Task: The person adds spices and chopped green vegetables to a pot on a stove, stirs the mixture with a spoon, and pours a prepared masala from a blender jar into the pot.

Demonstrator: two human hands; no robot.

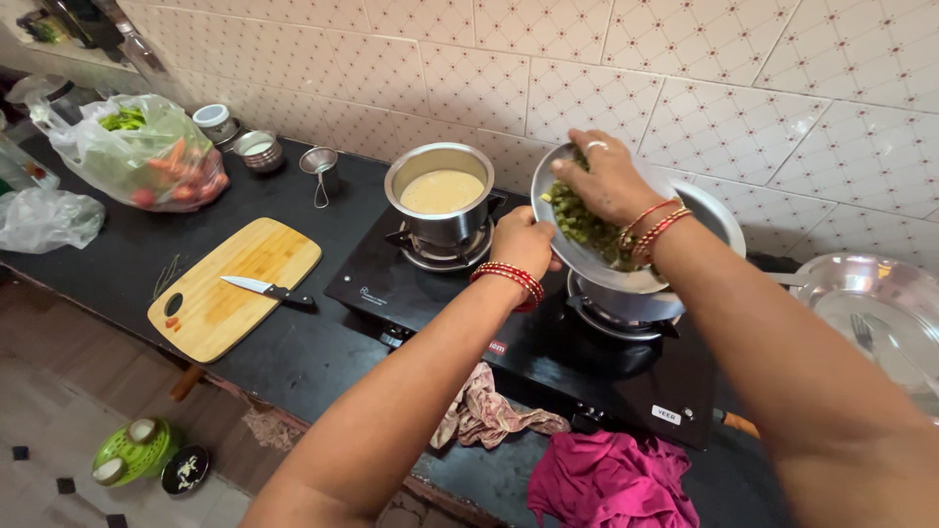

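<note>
**Steel plate tipped over the right burner, greens under my hand**

My left hand (523, 242) grips the lower left rim of the steel plate (567, 249), fingers curled shut around its edge, red bangles at the wrist. The plate is tilted steeply, its low edge over the steel pot (626, 303) on the right burner.

My right hand (608, 181) lies inside the plate, palm down, fingers spread loosely and pressed onto the chopped green vegetables (585, 227). It grasps nothing firmly that I can see; it just rests on the pile. A ring on one finger, red and gold bangles on the wrist.

The greens sit heaped in the lower part of the plate, touching my right palm, just above the pot's rim.

At 9 o'clock from the plate: a steel saucepan (440, 191) of pale creamy liquid on the left burner of the black stove (548, 352).

Farther toward 9 o'clock on the dark tabletop (293, 362): a wooden cutting board (235, 288) with a black-handled knife (266, 288) lying on it.

At 10 o'clock, far corner: a clear plastic bag of vegetables (137, 152), with a small steel strainer (320, 168) and small cups near it.

At 6 o'clock: a crumpled pink cloth (611, 479), and a paler rag (484, 416) just beside it.

At 3 o'clock: a large steel dish (871, 293) holding a fork.
</note>
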